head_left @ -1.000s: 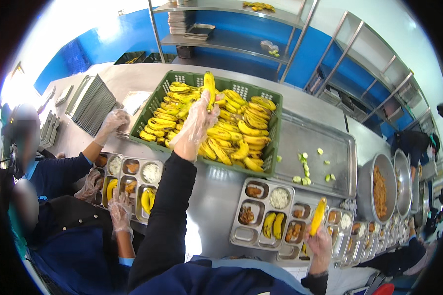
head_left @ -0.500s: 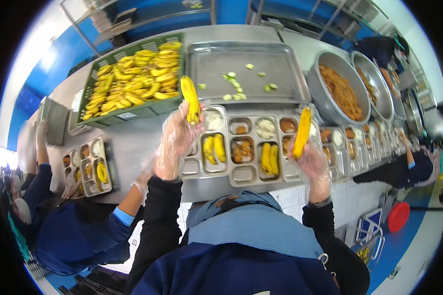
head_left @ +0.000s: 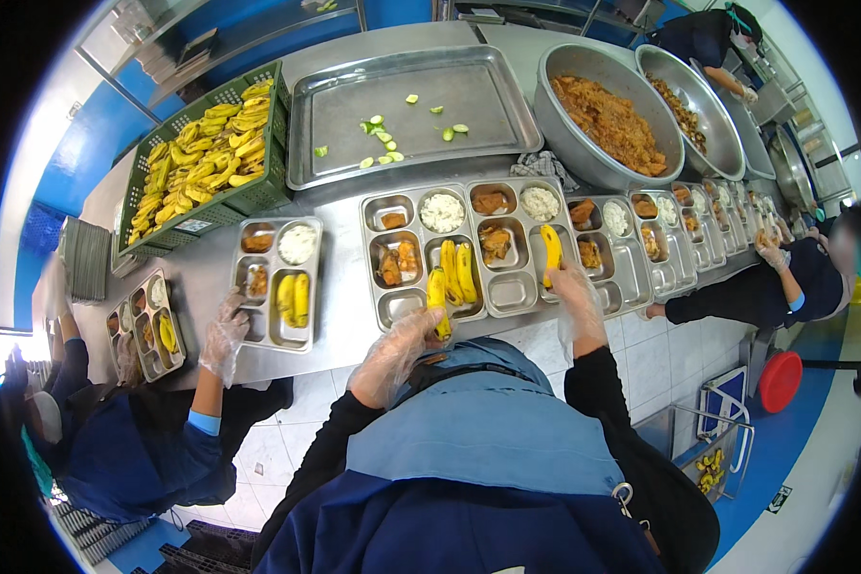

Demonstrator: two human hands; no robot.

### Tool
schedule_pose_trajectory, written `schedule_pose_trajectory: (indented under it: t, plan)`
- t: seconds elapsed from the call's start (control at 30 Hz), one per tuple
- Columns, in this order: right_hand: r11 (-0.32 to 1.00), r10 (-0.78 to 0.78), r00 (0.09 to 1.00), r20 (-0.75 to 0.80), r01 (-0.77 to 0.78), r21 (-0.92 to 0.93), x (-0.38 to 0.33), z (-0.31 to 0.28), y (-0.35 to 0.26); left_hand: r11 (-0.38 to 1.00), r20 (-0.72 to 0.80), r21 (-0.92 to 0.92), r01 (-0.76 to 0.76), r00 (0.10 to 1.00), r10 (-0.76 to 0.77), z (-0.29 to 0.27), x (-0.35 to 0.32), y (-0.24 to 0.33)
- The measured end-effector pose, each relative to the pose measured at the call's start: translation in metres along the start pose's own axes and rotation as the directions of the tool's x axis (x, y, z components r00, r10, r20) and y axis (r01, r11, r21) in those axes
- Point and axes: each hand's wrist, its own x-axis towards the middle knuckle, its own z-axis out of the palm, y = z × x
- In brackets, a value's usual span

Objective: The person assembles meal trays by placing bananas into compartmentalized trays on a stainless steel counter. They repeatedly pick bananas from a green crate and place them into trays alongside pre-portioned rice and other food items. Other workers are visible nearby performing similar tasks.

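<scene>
My left hand (head_left: pixel 394 354), in a clear plastic glove, grips a yellow banana (head_left: pixel 437 298) at the near edge of a steel compartment tray (head_left: pixel 400 308) that holds two more bananas (head_left: pixel 457 270), rice and stewed food. My right hand (head_left: pixel 575 291), also gloved, holds a second banana (head_left: pixel 550 251) over the large compartment of the adjoining tray (head_left: pixel 514 291).
A green crate of bananas (head_left: pixel 204 160) stands at the far left. A big flat steel pan (head_left: pixel 421 129) with green scraps and large bowls of cooked food (head_left: pixel 610 113) lie behind the trays. A co-worker's gloved hand (head_left: pixel 224 335) holds another tray (head_left: pixel 275 285) on my left. More filled trays and another worker are on the right.
Both bananas have come down from mid-air to the trays. My left hand has dropped toward the near tray edge and my right hand now sits over the adjoining tray.
</scene>
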Motion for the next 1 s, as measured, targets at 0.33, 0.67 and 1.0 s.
schedule_pose_trajectory:
  t: [0.33, 0.67, 1.0]
  plan:
    - [0.948, -0.315, 0.949, 0.016, 0.315, -0.039, -0.051, 0.025, -0.032, 0.817, 0.076, 0.576, 0.003, 0.995, -0.057, 0.047, 0.062, 0.007]
    - [0.901, -0.391, 0.840, -0.377, 0.265, -0.344, -0.019, 0.006, 0.002, 0.666, 0.539, 0.604, -0.437, 0.840, 0.063, 0.064, 0.064, 0.002]
    - [0.654, -0.567, 0.786, -0.245, 0.250, -0.714, 0.014, 0.030, -0.017, 0.675, -0.233, 0.734, 0.078, 0.962, 0.143, -0.043, 0.035, -0.013]
